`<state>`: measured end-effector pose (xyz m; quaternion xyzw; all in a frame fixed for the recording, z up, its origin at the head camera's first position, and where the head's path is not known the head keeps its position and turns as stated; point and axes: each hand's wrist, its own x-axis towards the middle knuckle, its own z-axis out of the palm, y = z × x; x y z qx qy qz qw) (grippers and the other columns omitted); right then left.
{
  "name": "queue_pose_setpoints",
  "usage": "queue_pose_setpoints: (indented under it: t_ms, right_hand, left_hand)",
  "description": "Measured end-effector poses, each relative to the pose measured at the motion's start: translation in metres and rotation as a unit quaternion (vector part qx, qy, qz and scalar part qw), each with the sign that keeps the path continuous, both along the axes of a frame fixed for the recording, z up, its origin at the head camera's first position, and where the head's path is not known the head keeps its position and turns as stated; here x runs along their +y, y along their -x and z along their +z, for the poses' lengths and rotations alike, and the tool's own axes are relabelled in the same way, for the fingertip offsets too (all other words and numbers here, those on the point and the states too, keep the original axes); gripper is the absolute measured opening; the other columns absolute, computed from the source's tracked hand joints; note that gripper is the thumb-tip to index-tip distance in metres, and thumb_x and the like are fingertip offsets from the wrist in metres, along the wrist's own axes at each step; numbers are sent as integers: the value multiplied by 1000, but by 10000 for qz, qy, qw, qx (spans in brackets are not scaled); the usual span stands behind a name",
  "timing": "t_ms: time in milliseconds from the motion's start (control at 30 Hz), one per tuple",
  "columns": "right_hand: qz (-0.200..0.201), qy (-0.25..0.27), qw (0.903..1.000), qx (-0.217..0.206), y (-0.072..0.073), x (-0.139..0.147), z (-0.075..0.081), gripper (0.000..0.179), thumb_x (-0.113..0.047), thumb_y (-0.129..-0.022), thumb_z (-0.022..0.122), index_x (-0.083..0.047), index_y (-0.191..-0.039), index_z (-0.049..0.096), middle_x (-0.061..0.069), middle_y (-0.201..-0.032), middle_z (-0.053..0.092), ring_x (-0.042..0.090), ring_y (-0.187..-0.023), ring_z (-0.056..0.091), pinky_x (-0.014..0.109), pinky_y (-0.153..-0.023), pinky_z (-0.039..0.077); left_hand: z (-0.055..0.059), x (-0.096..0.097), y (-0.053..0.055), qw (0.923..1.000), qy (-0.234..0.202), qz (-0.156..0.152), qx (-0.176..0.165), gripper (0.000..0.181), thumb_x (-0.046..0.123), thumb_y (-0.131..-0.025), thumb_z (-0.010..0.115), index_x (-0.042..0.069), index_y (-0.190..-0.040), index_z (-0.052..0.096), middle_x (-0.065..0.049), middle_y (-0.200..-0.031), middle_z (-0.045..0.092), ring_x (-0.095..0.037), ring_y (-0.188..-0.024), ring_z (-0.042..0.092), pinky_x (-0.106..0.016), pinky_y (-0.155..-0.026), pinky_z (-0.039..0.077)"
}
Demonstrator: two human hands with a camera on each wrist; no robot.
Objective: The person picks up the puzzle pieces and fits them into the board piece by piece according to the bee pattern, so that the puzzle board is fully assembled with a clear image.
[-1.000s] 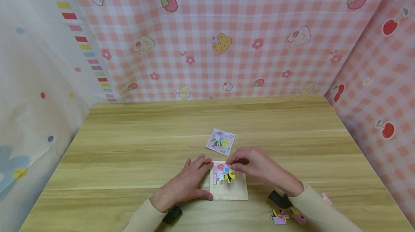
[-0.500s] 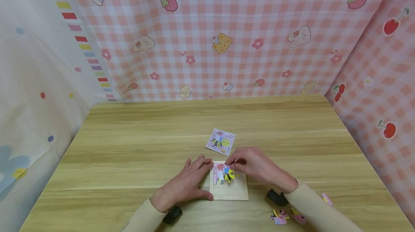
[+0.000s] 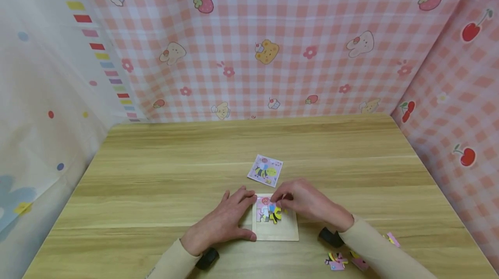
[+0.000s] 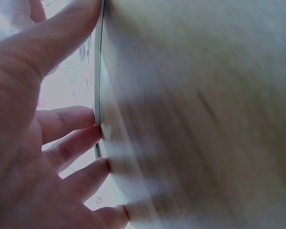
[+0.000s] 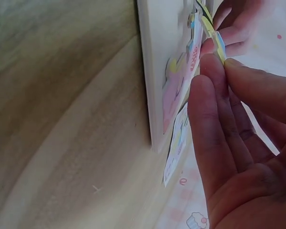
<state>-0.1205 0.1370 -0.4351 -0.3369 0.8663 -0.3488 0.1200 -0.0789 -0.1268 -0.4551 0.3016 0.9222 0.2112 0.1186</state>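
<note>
A shallow wooden puzzle tray (image 3: 276,231) lies on the table with joined pink pieces (image 3: 262,214) in its upper left part. The spread fingers of my left hand (image 3: 224,218) touch its left edge, the thumb at the lower left corner. Between thumb and forefinger, my right hand (image 3: 308,201) pinches a yellow, black and blue puzzle piece (image 3: 275,215). In the right wrist view that puzzle piece (image 5: 219,46) is seen nearly edge-on, raised over the tray (image 5: 155,71). Behind my right fingers, the tray's upper right part is partly hidden.
Beyond the tray lies a square picture card (image 3: 265,170) showing a bee. Several loose puzzle pieces (image 3: 336,261) are at the front right, partly under my right sleeve (image 3: 383,248). Patterned cloth (image 3: 249,53) hangs behind the wooden table (image 3: 175,162) and along both sides.
The pinched piece has turned slightly, showing more of its blue part. My right hand and forearm have shifted a little left. My left hand stays at the tray's edge.
</note>
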Motion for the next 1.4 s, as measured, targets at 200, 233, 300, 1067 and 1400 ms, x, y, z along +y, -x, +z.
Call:
queue_pose_setpoints:
  t_ms: [200,233,300,1067,1400]
  right_hand:
    - [78,-54,9999,36,0,-1,-2,10,-5,-93,76,-12,-98,81,-4,-96,75,4,-85,62,28,-76,53]
    - [93,-50,9999,44,0,-1,-2,10,-5,-93,76,-12,-99,81,-3,-96,75,4,-85,62,28,-76,54]
    - [115,-62,9999,57,0,-2,-3,11,-4,-93,76,-12,-99,81,-4,-96,75,4,-86,62,29,-76,54]
    - [-70,-299,9995,-50,0,-4,-3,13,-2,-92,75,-13,-98,79,-7,-95,73,5,-85,61,26,-76,52]
    - [-178,-371,9981,448,-8,9,6,13,-4,-93,73,-14,-99,79,-7,-98,73,7,-89,65,30,-78,55]
  left_hand:
    - [1,0,0,10000,18,18,-70,93,47,-78,89,1,-149,51,-11,-156,43,-39,-152,29,-70,-119,21]
    - [1,0,0,10000,22,22,-86,93,47,-78,89,1,-149,51,-11,-156,43,-39,-152,29,-69,-119,21]
    - [1,0,0,9999,26,24,-102,93,47,-78,89,2,-149,51,-11,-156,42,-39,-152,28,-69,-119,21]
    - [0,1,0,10000,-36,-8,23,93,46,-78,89,1,-150,50,-12,-156,43,-40,-152,29,-70,-118,21]
    - [-1,0,0,10000,-23,16,-26,92,46,-79,89,1,-150,50,-12,-156,43,-39,-152,28,-69,-119,21]
